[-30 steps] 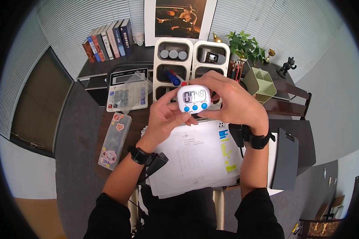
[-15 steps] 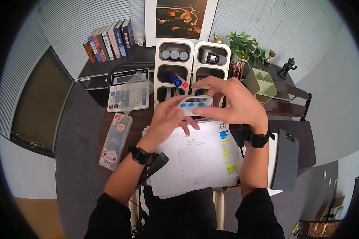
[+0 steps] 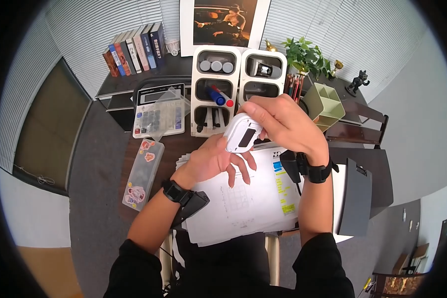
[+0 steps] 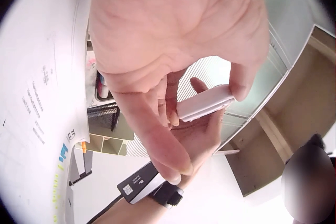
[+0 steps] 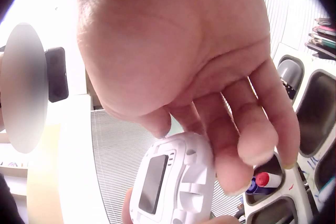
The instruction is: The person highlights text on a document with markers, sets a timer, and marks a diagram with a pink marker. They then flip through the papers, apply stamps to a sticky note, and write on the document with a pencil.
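Above the papers, a white digital timer point(image 3: 237, 135) is held up between both hands, its back with a dark rectangular strip turned to the head camera. My left hand point(image 3: 203, 161) pinches the lower left edge with the thumb on top, while its other fingers spread below. From the upper right, my right hand point(image 3: 289, 121) grips the other edge between thumb and fingers. The right wrist view shows the back of the timer point(image 5: 178, 182) beneath the right fingers. In the left wrist view, the timer point(image 4: 206, 102) appears edge-on. Its display and blue buttons are hidden.
A white organizer point(image 3: 215, 82) with bottles and markers stands behind the hands. Left of it lie a calculator point(image 3: 159, 121) and a stickered pencil case point(image 3: 143, 174). Printed papers point(image 3: 233, 213) lie below the hands; a green divided holder point(image 3: 324, 107) and dark clipboard point(image 3: 355, 198) sit right.
The timer has turned over, from its display facing the head camera to its back facing it. The right hand has shifted over the top edge, and the lower left fingers have spread.
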Available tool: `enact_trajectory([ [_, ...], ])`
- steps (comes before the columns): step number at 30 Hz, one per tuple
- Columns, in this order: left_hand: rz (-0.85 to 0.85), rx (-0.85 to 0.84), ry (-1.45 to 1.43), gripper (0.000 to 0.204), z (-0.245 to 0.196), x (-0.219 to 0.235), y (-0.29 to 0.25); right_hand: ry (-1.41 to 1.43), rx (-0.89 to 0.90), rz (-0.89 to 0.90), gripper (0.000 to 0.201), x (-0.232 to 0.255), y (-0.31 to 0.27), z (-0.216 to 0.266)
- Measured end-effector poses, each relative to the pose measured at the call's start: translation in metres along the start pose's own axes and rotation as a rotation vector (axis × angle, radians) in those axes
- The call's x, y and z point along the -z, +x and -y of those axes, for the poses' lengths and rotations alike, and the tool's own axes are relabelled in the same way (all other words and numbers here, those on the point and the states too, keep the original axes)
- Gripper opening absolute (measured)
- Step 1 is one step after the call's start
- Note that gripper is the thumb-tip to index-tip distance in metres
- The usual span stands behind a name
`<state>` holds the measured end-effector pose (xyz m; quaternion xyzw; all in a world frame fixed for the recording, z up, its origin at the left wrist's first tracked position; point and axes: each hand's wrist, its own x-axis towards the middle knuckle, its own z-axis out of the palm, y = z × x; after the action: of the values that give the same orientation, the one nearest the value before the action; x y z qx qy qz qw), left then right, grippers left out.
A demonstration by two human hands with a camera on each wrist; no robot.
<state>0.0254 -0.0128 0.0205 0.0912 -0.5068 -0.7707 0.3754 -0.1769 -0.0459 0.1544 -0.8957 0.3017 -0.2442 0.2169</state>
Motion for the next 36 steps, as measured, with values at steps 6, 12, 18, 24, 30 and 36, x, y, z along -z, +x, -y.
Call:
enact_trajectory([
  [6, 0.054, -0.03, -0.154, 0.075, 0.001, 0.001, -0.001, 0.196, -0.033, -0.097, 0.024, 0.004, -0.005, -0.009],
  [12, 0.031, -0.06, -0.112, 0.082, 0.001, 0.004, -0.001, 0.134, -0.022, -0.088, 0.02, 0.009, -0.011, -0.007],
  [18, -0.044, -0.184, -0.086, 0.074, -0.003, 0.002, -0.002, 0.096, -0.011, -0.139, 0.023, 0.006, -0.008, -0.012],
  [24, -0.181, -0.277, -0.038, 0.071, -0.002, 0.0, -0.001, 0.199, -0.003, -0.079, 0.029, -0.002, -0.005, 0.0],
  [30, -0.226, -0.305, 0.019, 0.071, -0.001, -0.001, -0.001, 0.166, -0.065, -0.042, 0.039, -0.003, -0.002, 0.01],
  [36, -0.233, -0.313, 0.049, 0.071, 0.0, 0.0, 0.0, 0.165, -0.026, -0.035, 0.041, -0.008, 0.0, 0.003],
])
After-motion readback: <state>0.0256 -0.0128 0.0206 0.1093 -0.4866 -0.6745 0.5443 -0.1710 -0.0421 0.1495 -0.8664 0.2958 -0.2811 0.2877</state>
